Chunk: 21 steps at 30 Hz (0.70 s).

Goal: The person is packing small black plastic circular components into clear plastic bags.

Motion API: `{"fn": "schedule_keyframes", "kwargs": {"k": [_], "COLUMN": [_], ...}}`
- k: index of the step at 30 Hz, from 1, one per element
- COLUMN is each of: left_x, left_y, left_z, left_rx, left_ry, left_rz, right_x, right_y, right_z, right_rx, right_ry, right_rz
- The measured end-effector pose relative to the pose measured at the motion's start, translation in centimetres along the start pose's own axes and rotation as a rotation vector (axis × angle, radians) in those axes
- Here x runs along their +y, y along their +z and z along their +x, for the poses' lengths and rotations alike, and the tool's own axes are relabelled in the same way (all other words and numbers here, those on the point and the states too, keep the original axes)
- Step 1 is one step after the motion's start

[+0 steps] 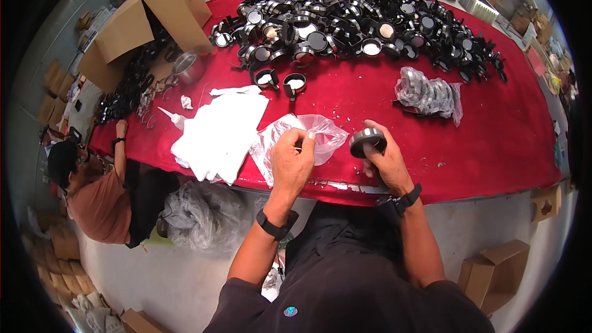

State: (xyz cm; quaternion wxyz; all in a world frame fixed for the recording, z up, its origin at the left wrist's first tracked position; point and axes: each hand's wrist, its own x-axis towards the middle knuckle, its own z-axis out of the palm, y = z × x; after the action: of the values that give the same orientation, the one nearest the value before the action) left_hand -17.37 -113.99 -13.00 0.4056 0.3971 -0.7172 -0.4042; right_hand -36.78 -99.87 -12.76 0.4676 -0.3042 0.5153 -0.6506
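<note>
My left hand (pixel 291 161) is closed in a pinch at the clear plastic bag (pixel 327 137), whose mouth gapes toward my right hand. In my right hand (pixel 391 163) is a round dark-grey metal piece (pixel 366 142), gripped just right of the bag and apart from it. A black handle-like part runs down under my palm, partly hidden. Left of the bag lies a stack of white sheets or pouches (pixel 219 132). Beyond it stand two small black-handled round cups with white insides, the left cup (pixel 266 78) and the right cup (pixel 295 84).
A heap of similar round black-handled pieces (pixel 317 41) covers the far side of the red table (pixel 493 148). Plastic-wrapped pieces (pixel 428 94) lie at right. A white squeeze bottle (pixel 172 117), metal pot (pixel 187 67) and cardboard box (pixel 126 31) stand left. A co-worker (pixel 102 200) sits there.
</note>
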Motion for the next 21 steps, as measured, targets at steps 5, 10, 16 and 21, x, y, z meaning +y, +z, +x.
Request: {"fn": "schedule_keyframes", "kwargs": {"k": [5, 10, 16, 21], "left_x": [2.0, 2.5, 1.4, 2.0], "left_y": [0.5, 0.4, 0.4, 0.7], "left_z": [-0.6, -0.6, -0.8, -1.1], "left_rx": [-0.134, -0.259, -0.258, -0.374], "left_ry": [0.212, 0.422, 0.537, 0.510], "left_rz": [-0.021, 0.089, 0.152, 0.088], "right_x": [0.0, -0.2, -0.5, -0.5], "right_y": [1.2, 1.3, 2.0, 1.5], "right_z": [0.4, 0.6, 0.4, 0.7], "right_rx": [-0.053, -0.074, -0.024, 0.010], "right_ry": [-0.124, -0.332, -0.220, -0.275], "right_rz": [-0.407, -0.898, -1.036, -1.064]}}
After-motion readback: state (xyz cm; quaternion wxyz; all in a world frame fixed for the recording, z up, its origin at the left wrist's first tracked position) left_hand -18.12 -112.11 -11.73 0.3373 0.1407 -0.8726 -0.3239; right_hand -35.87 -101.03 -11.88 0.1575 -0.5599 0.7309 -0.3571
